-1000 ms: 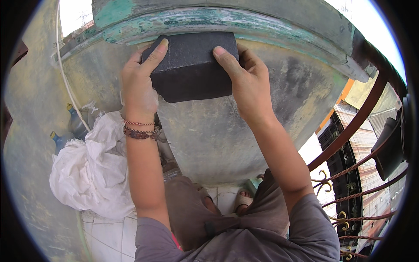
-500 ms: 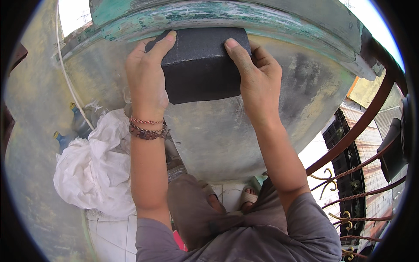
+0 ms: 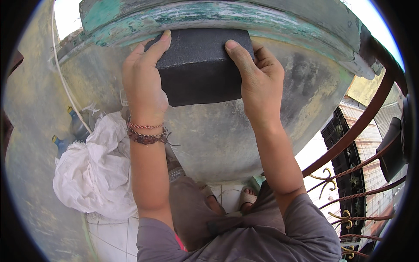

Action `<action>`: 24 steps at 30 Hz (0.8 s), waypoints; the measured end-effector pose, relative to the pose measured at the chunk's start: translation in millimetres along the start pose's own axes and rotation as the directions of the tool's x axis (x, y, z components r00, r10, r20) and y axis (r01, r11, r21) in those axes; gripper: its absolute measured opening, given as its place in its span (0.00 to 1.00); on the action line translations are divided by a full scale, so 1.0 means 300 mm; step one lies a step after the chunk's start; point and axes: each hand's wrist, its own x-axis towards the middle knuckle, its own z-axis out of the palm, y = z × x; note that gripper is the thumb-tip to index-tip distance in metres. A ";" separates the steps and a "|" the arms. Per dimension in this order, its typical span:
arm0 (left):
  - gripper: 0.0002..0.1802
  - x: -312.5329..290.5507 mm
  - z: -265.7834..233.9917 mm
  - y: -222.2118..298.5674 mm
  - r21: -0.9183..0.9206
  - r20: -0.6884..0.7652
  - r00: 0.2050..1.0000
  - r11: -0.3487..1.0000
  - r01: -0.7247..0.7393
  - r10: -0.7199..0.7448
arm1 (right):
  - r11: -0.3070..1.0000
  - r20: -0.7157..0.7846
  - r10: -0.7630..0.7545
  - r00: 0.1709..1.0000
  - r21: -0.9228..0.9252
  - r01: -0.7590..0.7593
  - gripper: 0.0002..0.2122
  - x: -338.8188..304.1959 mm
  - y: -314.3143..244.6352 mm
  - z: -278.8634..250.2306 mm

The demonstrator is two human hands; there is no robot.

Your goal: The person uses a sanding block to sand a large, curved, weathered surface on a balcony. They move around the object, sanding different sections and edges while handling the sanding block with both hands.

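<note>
A dark sheet of sandpaper, with a worn pale crease across its middle, is held up between my two hands just below a ledge. At its left end my left hand is closed on it, thumb on the upper face and fingers behind. My right hand grips the right end the same way, thumb lying on the top face. The part above the crease tilts back, while the lower part hangs toward me. Its far side is hidden. Directly behind it runs the ledge, with flaking green and white paint.
A stained grey wall stands below the ledge. Left of me are a crumpled white sack, blue-capped bottles and a white cable. At right, an iron railing curves down. White floor tiles lie below.
The sandpaper has shifted slightly down and toward the left in view, and its upper face shows a little more. Both hands keep their hold on it.
</note>
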 end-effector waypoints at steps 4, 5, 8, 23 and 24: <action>0.19 0.030 -0.059 0.024 -0.184 -0.010 0.980 0.964 0.192 -0.197 | 0.999 0.015 -0.019 1.000 0.036 0.019 0.21 0.003 0.026 0.058; 0.19 0.034 -0.067 0.020 -0.170 -0.008 0.982 0.968 0.185 -0.189 | 1.000 0.026 -0.004 1.000 -0.012 0.004 0.21 0.007 0.026 0.054; 0.18 0.006 -0.027 0.002 -0.017 -0.036 0.997 0.998 0.063 -0.064 | 0.998 0.016 0.033 0.999 0.047 -0.034 0.21 0.003 0.015 0.031; 0.19 -0.007 0.001 0.026 -0.093 -0.044 0.999 0.995 0.020 -0.024 | 0.996 0.029 0.030 0.999 0.086 -0.032 0.18 0.020 -0.007 0.005; 0.19 -0.016 0.033 0.014 -0.096 -0.025 0.999 0.995 0.019 -0.021 | 0.996 0.014 0.026 1.000 0.080 -0.027 0.18 0.021 -0.017 -0.030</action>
